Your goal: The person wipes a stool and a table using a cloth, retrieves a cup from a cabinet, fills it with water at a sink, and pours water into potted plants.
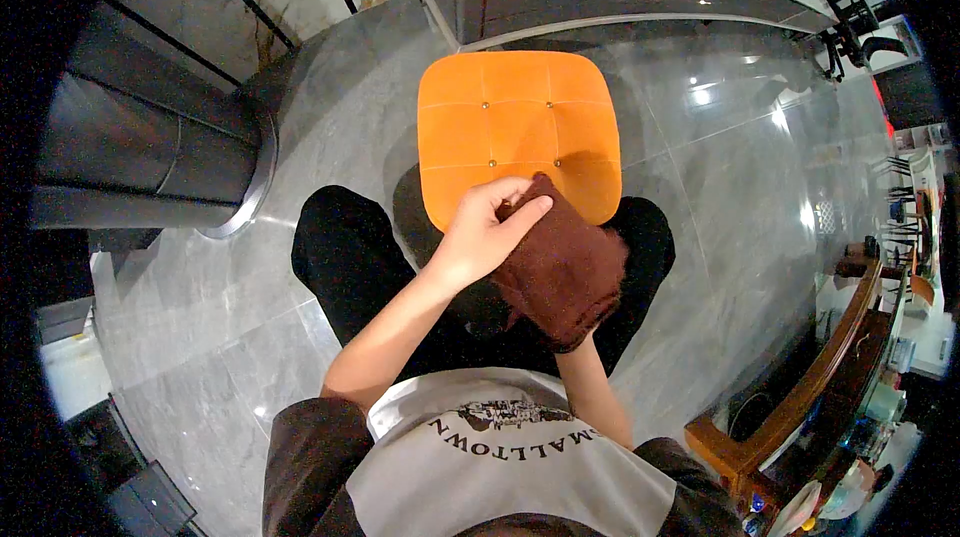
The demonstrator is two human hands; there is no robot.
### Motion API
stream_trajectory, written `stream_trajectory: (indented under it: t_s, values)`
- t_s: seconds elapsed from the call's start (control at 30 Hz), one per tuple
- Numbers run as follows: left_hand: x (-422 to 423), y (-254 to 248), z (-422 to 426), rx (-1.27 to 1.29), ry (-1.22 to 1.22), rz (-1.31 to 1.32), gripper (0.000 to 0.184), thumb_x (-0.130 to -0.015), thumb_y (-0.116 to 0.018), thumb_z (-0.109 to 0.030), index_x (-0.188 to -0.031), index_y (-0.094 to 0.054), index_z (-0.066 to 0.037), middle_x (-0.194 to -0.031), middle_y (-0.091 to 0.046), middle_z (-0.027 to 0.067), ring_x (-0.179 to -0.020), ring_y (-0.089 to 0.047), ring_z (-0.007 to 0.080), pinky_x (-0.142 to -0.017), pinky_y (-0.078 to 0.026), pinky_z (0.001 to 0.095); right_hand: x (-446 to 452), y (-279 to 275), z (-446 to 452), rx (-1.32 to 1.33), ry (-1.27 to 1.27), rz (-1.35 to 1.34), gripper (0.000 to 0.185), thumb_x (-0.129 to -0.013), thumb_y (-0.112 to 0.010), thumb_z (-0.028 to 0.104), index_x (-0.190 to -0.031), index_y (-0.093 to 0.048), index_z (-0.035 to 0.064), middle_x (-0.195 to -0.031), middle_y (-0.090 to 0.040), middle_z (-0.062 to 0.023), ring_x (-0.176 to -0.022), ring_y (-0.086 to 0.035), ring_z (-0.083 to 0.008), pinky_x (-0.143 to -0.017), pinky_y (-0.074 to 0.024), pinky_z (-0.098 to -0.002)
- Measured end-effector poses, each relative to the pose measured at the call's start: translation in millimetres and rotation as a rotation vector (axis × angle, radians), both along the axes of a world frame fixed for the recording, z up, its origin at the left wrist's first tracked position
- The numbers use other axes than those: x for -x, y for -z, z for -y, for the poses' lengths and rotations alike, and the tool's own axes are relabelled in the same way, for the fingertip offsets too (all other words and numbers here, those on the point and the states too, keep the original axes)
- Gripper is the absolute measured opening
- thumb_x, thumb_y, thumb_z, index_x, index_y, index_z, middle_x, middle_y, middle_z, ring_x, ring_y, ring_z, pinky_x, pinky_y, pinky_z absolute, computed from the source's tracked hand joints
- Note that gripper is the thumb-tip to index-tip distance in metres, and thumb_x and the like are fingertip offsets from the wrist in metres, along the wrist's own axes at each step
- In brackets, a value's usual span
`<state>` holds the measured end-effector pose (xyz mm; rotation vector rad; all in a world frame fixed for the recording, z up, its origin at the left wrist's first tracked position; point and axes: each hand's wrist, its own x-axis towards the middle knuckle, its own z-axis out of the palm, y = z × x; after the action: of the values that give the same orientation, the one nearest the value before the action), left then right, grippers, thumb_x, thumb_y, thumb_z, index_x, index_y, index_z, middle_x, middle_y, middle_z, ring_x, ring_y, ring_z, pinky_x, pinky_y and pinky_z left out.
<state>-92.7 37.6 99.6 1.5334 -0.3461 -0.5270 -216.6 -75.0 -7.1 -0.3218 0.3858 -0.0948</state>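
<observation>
Standing in the room, I note a seated person with the left hand [487, 227] and the right forearm [596, 392] both brought to a dark brown cloth [565, 272]. The cloth is soft and matte, with a slightly fuzzy nap; it hangs as a rough, lopsided block with a creased lower edge.

Beyond it stands an orange stool [520, 127], its seat a square with well-rounded corners. The smooth cover is divided by pale stitched lines, with four small metallic buttons set where they cross. Black trousers [345, 237] show on either side below the seat. The shirt [510, 477] is pale grey across the front, with dark sleeves and black printed lettering. The floor [690, 167] is grey, veined tile, glossy enough to throw back the lights.

Position of the cloth: above the person's lap, its upper end overlapping the near edge of the stool seat in this view. It lies to the right of the left hand, directly beyond the end of the right forearm.

Hands: the left is nearly closed — thumb and fingers pinched on the upper left edge of the cloth. The right hand is hidden by the cloth, so how far open it is, and what it grips, I cannot tell.
</observation>
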Motion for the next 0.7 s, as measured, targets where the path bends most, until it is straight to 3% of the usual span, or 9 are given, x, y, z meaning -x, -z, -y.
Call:
stream_trajectory:
  t_s: [0.07,0.2,0.3,0.37,0.43,0.47,0.5,0.63,0.7]
  values:
    - [1,4,10,0.104,0.020,-0.075,0.015,-0.083,-0.056,-0.014,-0.081,-0.058,0.000,-0.066,-0.051,-0.0042,-0.063,-0.044,0.0022,-0.058,-0.037,0.0189,2,-15,10,0.018,0.021,0.006,0.054,-0.084,-0.050,0.027,-0.130,-0.028,0.0102,-0.132,-0.033,-0.0094,-0.120,-0.032,-0.0249,-0.101,-0.0267,-0.0367]
    - [-9,9,19,0.060,0.081,0.016,0.017,-0.084,-0.054,-0.016,-0.085,-0.058,0.001,-0.066,-0.051,-0.0051,-0.064,-0.044,0.0007,-0.057,-0.037,0.0185,0,-45,33,0.096,0.119,0.114,0.058,-0.083,-0.048,0.035,-0.131,-0.026,0.0101,-0.133,-0.030,-0.0103,-0.121,-0.031,-0.0271,-0.101,-0.0269,-0.0395]
    - [-28,32,28,0.192,0.042,-0.100,0.024,-0.085,-0.052,-0.021,-0.090,-0.058,0.001,-0.075,-0.058,0.0028,-0.071,-0.052,0.0081,-0.068,-0.042,0.0227,2,-63,45,0.211,0.191,0.236,0.062,-0.083,-0.046,0.040,-0.132,-0.024,0.0100,-0.134,-0.028,-0.0109,-0.121,-0.031,-0.0288,-0.100,-0.0270,-0.0417]
    - [-66,64,25,-0.225,0.127,0.457,0.035,-0.087,-0.046,-0.030,-0.104,-0.055,-0.001,-0.102,-0.056,0.0159,-0.097,-0.052,0.0231,-0.085,-0.039,0.0337,2,-72,51,0.279,0.219,0.321,0.064,-0.083,-0.045,0.044,-0.133,-0.023,0.0099,-0.135,-0.027,-0.0114,-0.121,-0.030,-0.0299,-0.100,-0.0271,-0.0431]
    - [-102,90,19,-0.794,-0.013,0.805,0.042,-0.087,-0.041,-0.035,-0.117,-0.048,-0.007,-0.126,-0.038,0.0206,-0.117,-0.035,0.0329,-0.096,-0.029,0.0422,0,-79,51,0.238,0.216,0.364,0.067,-0.083,-0.044,0.048,-0.133,-0.022,0.0098,-0.136,-0.025,-0.0118,-0.121,-0.030,-0.0310,-0.100,-0.0272,-0.0445]
    - [-120,101,12,-0.906,-0.007,0.929,0.045,-0.086,-0.040,-0.038,-0.122,-0.043,-0.010,-0.130,-0.032,0.0187,-0.119,-0.032,0.0340,-0.099,-0.025,0.0425,-3,-89,51,0.025,0.194,0.328,0.072,-0.080,-0.046,0.052,-0.133,-0.022,0.0090,-0.137,-0.024,-0.0125,-0.121,-0.030,-0.0325,-0.099,-0.0279,-0.0461]
    - [-136,109,4,-1.020,0.002,1.051,0.048,-0.086,-0.039,-0.040,-0.126,-0.039,-0.014,-0.135,-0.026,0.0168,-0.121,-0.030,0.0350,-0.101,-0.021,0.0427,-3,-88,51,0.029,0.194,0.334,0.072,-0.080,-0.046,0.052,-0.133,-0.022,0.0090,-0.137,-0.024,-0.0125,-0.121,-0.030,-0.0325,-0.099,-0.0279,-0.0461]
    - [-176,127,-13,-1.027,-0.085,1.248,0.044,-0.085,-0.044,-0.037,-0.124,-0.042,-0.017,-0.135,-0.026,0.0135,-0.120,-0.031,0.0329,-0.100,-0.025,0.0415,19,-68,57,0.114,0.359,0.127,0.074,-0.077,-0.048,0.054,-0.131,-0.028,0.0077,-0.135,-0.028,-0.0143,-0.121,-0.031,-0.0336,-0.099,-0.0264,-0.0468]
    - [-187,125,-14,-0.976,-0.116,0.916,0.042,-0.084,-0.048,-0.033,-0.124,-0.042,-0.020,-0.133,-0.029,0.0131,-0.118,-0.034,0.0312,-0.097,-0.030,0.0399,28,-56,62,0.118,0.393,0.052,0.071,-0.078,-0.047,0.053,-0.130,-0.030,0.0069,-0.134,-0.029,-0.0142,-0.120,-0.031,-0.0336,-0.100,-0.0257,-0.0469]
